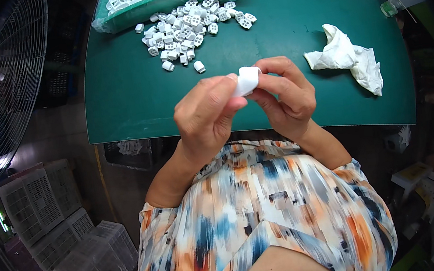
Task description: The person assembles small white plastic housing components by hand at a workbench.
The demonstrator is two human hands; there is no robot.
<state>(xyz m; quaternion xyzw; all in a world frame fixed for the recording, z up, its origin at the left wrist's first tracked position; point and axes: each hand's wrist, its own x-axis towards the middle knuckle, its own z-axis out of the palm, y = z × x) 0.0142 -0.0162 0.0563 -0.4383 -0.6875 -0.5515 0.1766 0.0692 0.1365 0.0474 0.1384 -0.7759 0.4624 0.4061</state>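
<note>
Above a flat green counter (278,19), left hand (204,109) and right hand (289,93) pinch a curved white plastic piece (246,81), probably light and stiff, best held by its edges.

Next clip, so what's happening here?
A person's left hand and right hand together hold a white piece in their fingers, just above the near side of a green table. Beyond, a heap of small white parts lies by a green tray of more white pieces. A crumpled white cloth lies to the right.
</note>
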